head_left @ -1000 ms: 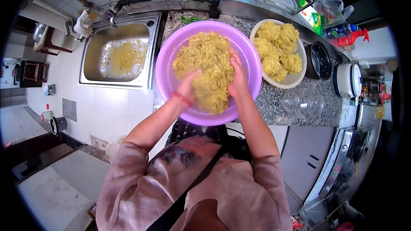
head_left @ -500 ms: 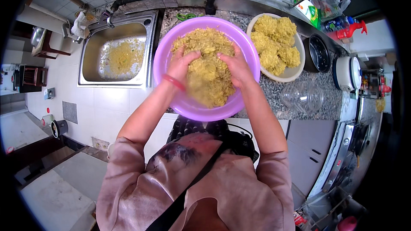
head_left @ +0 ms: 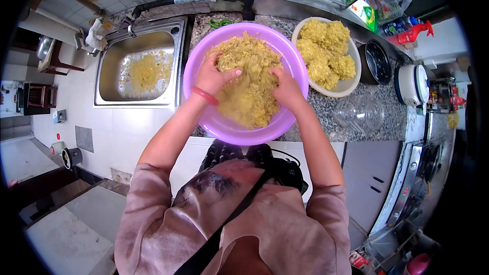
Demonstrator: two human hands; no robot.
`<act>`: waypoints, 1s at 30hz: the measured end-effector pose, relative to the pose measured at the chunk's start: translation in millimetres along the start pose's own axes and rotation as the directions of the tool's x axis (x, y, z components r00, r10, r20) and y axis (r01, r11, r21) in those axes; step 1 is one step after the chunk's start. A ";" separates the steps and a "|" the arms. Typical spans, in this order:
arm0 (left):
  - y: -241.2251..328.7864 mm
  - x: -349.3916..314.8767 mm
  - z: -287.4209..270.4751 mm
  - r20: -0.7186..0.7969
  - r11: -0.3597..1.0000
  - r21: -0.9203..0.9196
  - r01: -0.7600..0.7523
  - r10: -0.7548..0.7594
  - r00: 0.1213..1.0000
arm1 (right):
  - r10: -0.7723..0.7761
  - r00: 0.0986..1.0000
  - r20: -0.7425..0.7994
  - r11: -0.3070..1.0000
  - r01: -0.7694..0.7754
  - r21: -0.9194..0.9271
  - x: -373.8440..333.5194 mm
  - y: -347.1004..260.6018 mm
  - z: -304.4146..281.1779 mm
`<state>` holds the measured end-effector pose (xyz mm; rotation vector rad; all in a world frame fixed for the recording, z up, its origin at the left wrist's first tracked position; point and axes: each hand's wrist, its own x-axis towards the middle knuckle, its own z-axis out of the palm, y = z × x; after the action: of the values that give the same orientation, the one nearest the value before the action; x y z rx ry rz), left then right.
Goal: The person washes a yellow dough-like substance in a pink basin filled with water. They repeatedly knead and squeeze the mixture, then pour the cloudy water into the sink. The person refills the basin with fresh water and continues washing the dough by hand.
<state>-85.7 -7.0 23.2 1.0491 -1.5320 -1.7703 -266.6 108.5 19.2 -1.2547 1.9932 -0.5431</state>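
Observation:
A round purple basin (head_left: 239,135) stands on the speckled counter, holding a heap of yellowish shredded food (head_left: 248,104) whose exact kind I cannot make out. My left hand (head_left: 214,77), with a pink bangle on its wrist, is at the heap's left side. Its thumb stretches inward, apart from the fingers, whose tips are partly sunk in the shreds. Opposite it, my right hand (head_left: 287,87) is at the heap's right side, thumb out and fingertips hidden in the shreds. Both hands look open. Between them the shreds are smeared by motion.
Right of the basin stands a cream bowl (head_left: 355,82) of clumped yellow shreds. Beyond it are a black pot (head_left: 377,63) and a white-lidded cooker (head_left: 411,85); a clear plastic container (head_left: 360,113) lies nearer. At left, a steel sink (head_left: 175,66) holds scattered shreds. Green peppers (head_left: 221,22) lie behind the basin.
My hands have drawn slightly farther apart, the right one moving a little right and down. The shreds between them have shifted and loosened. The basin stays in about the same place.

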 end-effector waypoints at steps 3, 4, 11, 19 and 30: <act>-14.9 -5.5 -8.9 -0.049 0.987 0.143 0.072 -0.066 0.997 | 0.201 0.938 0.283 0.930 -0.092 -0.355 -18.7 -4.3 1.0; -22.8 -12.7 -10.3 -0.088 0.974 0.186 0.129 -0.115 0.989 | 0.229 0.912 0.341 0.905 -0.070 -0.420 -25.1 -6.9 8.1; -68.1 -32.2 -0.5 0.222 0.617 -0.313 0.722 -0.692 0.687 | 0.309 0.946 0.093 0.868 -0.241 -0.434 -20.8 10.6 80.4; -58.2 -37.2 23.8 0.173 0.596 -0.400 0.696 -0.697 0.696 | 0.252 0.899 0.358 0.372 -0.431 0.822 -16.1 6.6 78.9; -19.2 -40.7 1.6 0.207 0.684 -0.544 0.486 -0.452 0.868 | 0.329 0.895 0.303 0.079 -0.345 0.935 -33.9 -21.0 26.4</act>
<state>-64.0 30.9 12.3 1.1244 -0.6493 -2.4235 -224.7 130.3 27.4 0.1043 1.2430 -1.2910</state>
